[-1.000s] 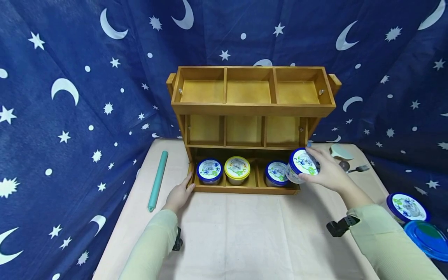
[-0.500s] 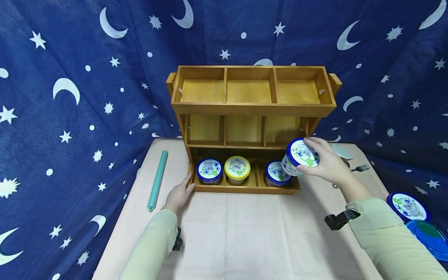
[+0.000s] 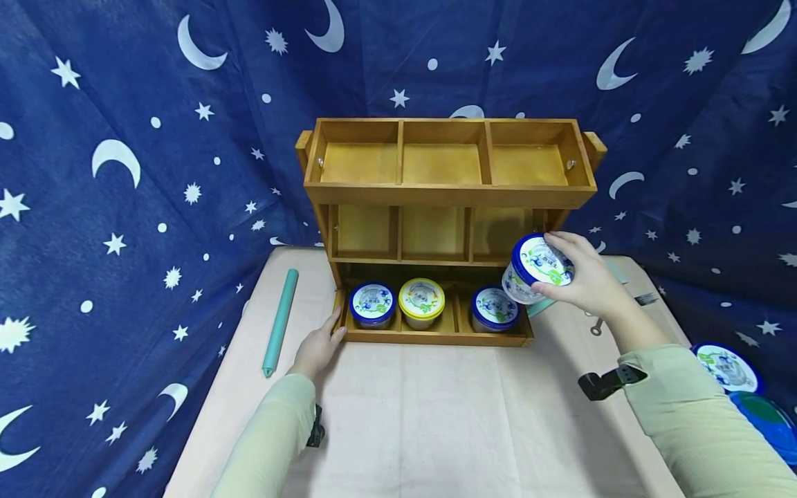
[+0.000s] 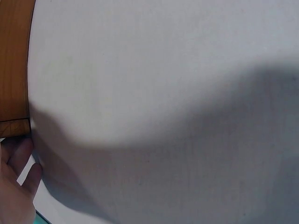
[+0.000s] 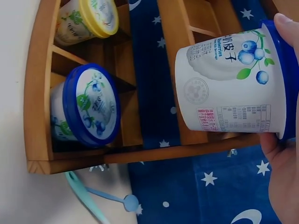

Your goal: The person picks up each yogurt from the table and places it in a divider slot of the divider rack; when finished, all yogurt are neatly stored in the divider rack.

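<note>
My right hand (image 3: 588, 277) grips a white yogurt tub (image 3: 540, 268) by its blue lid, thumb on one side and fingers on the other. Tilted, the tub hangs off the right end of a tiered wooden box (image 3: 448, 196), and blueberries show on its wall in the right wrist view. In the box's bottom tray sit a blue-lidded tub (image 3: 372, 303), a yellow-lidded tub (image 3: 422, 299) and another blue-lidded tub (image 3: 495, 308) at the right. My left hand (image 3: 316, 348) touches the tray's left front corner with extended fingers.
A teal rod (image 3: 282, 321) lies left of the box. Right of it are a fork (image 3: 646, 299), partly behind my arm, and a small metal ring-ended item (image 3: 596, 328). A blue spoon (image 5: 131, 202) shows by the box. Farther right are another blue-lidded tub (image 3: 725, 366) and a blue round item (image 3: 766, 422).
My right hand has lifted the tub up from beside the bottom tray to the level of the middle tier's lower edge. The left hand has stayed at the tray corner.
</note>
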The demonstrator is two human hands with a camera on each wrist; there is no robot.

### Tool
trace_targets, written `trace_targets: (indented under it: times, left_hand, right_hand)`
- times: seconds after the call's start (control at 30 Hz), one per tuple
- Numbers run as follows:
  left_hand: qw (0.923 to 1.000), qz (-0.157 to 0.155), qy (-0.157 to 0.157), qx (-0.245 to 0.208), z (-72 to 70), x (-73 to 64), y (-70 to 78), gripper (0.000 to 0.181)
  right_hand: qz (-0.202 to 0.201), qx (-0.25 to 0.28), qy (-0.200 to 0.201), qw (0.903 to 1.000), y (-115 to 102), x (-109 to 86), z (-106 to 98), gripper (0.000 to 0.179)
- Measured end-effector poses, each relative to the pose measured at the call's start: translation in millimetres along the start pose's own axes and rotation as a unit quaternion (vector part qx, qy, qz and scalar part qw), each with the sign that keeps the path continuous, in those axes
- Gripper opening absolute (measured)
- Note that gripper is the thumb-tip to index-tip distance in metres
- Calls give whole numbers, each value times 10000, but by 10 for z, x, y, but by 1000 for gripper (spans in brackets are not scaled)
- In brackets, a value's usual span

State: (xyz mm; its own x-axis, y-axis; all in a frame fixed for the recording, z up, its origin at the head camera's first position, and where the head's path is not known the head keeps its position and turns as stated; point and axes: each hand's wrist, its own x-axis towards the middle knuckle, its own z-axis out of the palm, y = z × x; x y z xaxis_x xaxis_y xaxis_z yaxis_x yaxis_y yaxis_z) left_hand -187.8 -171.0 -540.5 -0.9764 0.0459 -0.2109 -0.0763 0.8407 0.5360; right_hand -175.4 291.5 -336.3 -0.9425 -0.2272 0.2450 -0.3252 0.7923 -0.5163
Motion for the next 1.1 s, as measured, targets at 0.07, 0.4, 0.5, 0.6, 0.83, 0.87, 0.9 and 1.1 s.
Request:
trace_targets:
  times: [0.07, 0.4, 0.5, 0.6, 0.83, 0.87, 0.9, 1.1]
  left_hand:
    - [10000, 19, 6, 11, 6, 5, -10, 59]
    - [10000, 21, 3, 11, -10, 2, -9, 58]
    - [10000, -5, -23, -31, -8, -1, -5, 59]
    - [10000, -23, -33, -19, -1, -2, -6, 59]
    - [10000, 12, 9, 24, 2, 7, -6, 59]
    - [10000, 11, 8, 28, -1, 6, -4, 58]
    - [10000, 13, 3, 42, -3, 5, -3, 58]
    - [10000, 24, 2, 47, -7, 1, -6, 58]
  right_hand:
    - [48, 23, 28, 10000, -9, 10, -23, 91]
    - [13, -108, 888, 9960, -25, 98, 30, 98]
    - [7, -177, 1204, 9926, 1, 146, 86, 98]
    - [-168, -292, 1552, 9873, 43, 203, 158, 98]
    - [-173, -481, 1894, 9806, 63, 334, 340, 100]
    - [-85, -507, 1857, 9813, 55, 348, 361, 100]
    - [-3, -535, 1816, 9819, 49, 361, 379, 100]
    - [242, -721, 1607, 9841, 39, 421, 454, 101]
